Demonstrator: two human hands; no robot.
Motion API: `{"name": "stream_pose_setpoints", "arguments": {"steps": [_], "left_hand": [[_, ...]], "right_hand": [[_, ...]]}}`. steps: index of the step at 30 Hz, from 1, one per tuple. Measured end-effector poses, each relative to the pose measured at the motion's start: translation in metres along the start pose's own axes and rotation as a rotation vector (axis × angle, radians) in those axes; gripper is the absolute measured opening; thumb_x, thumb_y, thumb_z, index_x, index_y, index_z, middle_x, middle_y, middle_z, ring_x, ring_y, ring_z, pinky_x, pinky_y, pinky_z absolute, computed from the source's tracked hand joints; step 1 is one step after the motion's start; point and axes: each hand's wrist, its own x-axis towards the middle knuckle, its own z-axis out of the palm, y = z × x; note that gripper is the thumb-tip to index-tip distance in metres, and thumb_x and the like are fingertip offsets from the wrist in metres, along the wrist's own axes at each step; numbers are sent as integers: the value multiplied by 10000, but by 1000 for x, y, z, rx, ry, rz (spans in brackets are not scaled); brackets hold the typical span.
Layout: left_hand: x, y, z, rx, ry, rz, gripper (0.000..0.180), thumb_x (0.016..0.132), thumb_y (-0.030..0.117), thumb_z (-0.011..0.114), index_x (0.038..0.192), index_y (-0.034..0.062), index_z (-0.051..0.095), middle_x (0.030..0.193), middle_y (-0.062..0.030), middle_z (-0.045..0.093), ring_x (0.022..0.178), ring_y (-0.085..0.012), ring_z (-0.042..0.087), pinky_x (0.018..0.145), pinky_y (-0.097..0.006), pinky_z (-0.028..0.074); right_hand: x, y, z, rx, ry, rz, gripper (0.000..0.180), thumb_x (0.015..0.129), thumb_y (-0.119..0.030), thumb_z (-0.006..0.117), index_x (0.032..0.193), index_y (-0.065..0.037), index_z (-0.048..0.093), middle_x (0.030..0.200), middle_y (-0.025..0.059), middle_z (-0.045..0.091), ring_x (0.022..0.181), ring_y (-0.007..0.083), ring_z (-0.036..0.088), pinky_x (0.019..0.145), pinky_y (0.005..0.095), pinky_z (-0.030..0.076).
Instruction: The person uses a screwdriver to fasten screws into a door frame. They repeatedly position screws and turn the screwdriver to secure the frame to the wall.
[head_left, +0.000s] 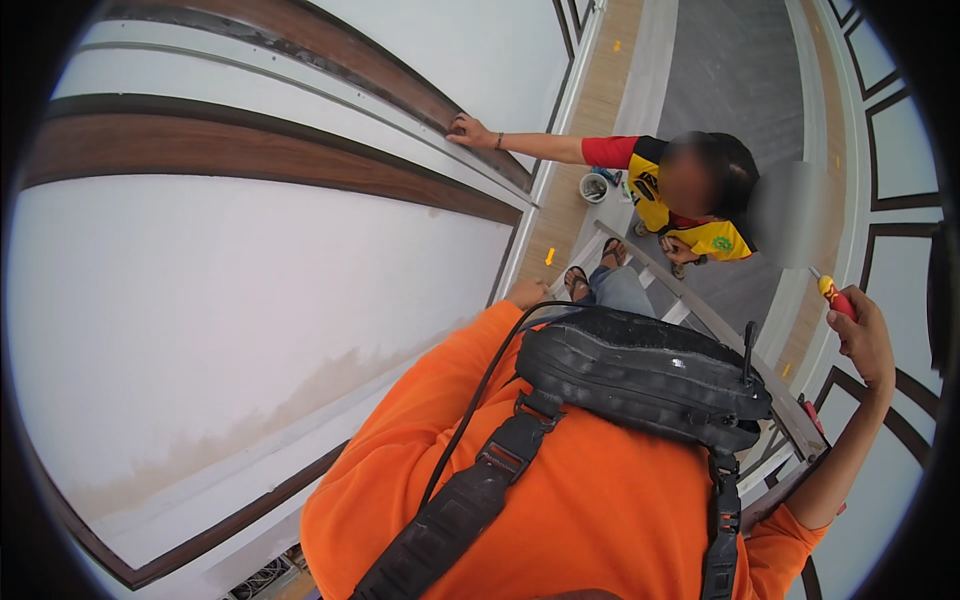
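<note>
My right hand, raised at the right, is closed around the red and yellow handle of a screwdriver. Its metal shaft points up and away from my fist, toward the far side. On the left, my left hand is beside the lower edge of the white wall panel. My orange sleeve covers part of that hand, and its fingers are too hidden to read. Across my chest sits a black bag on buckled straps, with a black cable running over my shoulder.
A co-worker in a red, yellow and black shirt stands ahead, one hand on the dark wood moulding. Near them is a white bucket with things in it. A ladder-like frame slants below me, beside sandalled feet.
</note>
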Motion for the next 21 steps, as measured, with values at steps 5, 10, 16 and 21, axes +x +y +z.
{"name": "stream_pose_setpoints", "arguments": {"steps": [5,10,16,21], "left_hand": [[27,-37,-28,-98,114,-98,533,914,245,669,1414,63,639,1025,-205,742,768,-242,716,720,-373,585],[48,-50,-136,-80,370,-383,765,903,253,688,1584,41,413,1141,-241,724,919,-329,723,774,-409,580],[24,-7,-324,-15,655,-412,961,823,234,729,1631,-15,273,1503,-309,530,1407,-416,519,1173,-435,407],[15,41,-410,-529,665,-352,975,927,144,672,1694,102,71,1379,-255,613,1105,-334,698,840,-421,603]], "right_hand": [[-6,-9,2,15,-1,5,163,907,-141,663,985,-21,585,724,-18,465,548,68,433,495,265,377],[-16,-32,7,23,-1,33,192,879,-137,669,990,8,611,730,1,498,569,89,453,541,291,397],[-20,-47,9,-56,5,31,195,878,-125,674,997,15,613,734,9,512,565,95,461,534,295,399],[-19,-43,9,-15,33,24,186,882,-118,683,990,20,620,715,4,513,550,99,461,527,300,401]]}}
